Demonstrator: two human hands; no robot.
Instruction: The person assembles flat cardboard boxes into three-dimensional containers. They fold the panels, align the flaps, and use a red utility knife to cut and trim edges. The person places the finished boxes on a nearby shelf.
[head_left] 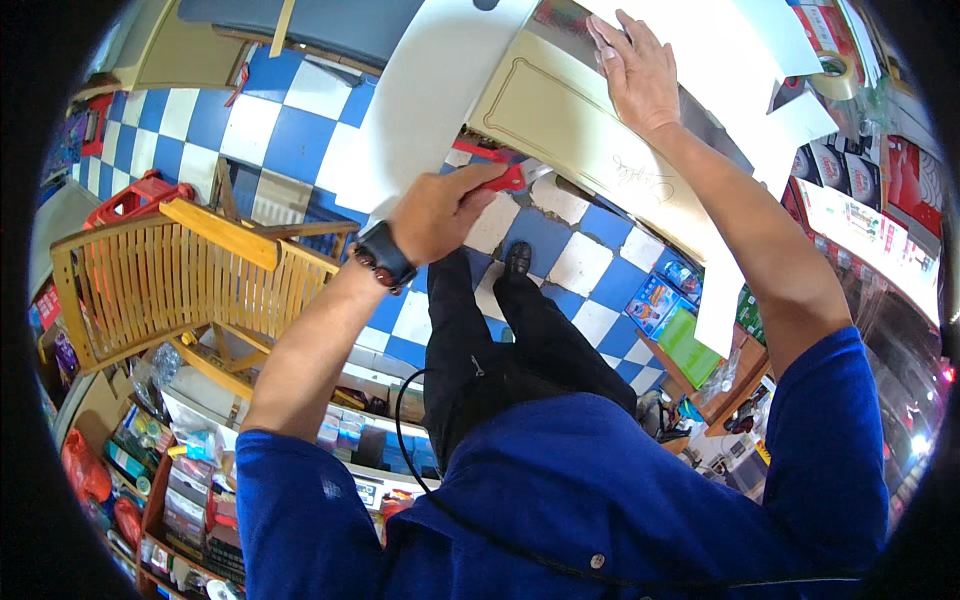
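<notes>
My left hand [440, 212] is shut on a red-handled utility knife [512, 178], its blade at the lower edge of a large white sheet [430, 90]. A dark watch and bead bracelet sit on that wrist. My right hand [640, 72] lies flat, fingers spread, on white sheets [720, 40] on a metal-topped counter. A cream cutting board [570, 125] with rounded corners lies on the counter edge between both hands, under the sheet.
Blue and white checkered floor [290, 120] lies below. A folding wooden chair [170, 270] stands at left, with a red stool [140, 195] behind. Shelves of packaged goods [190, 480] sit lower left. A tape roll [835, 72] and boxes are at upper right.
</notes>
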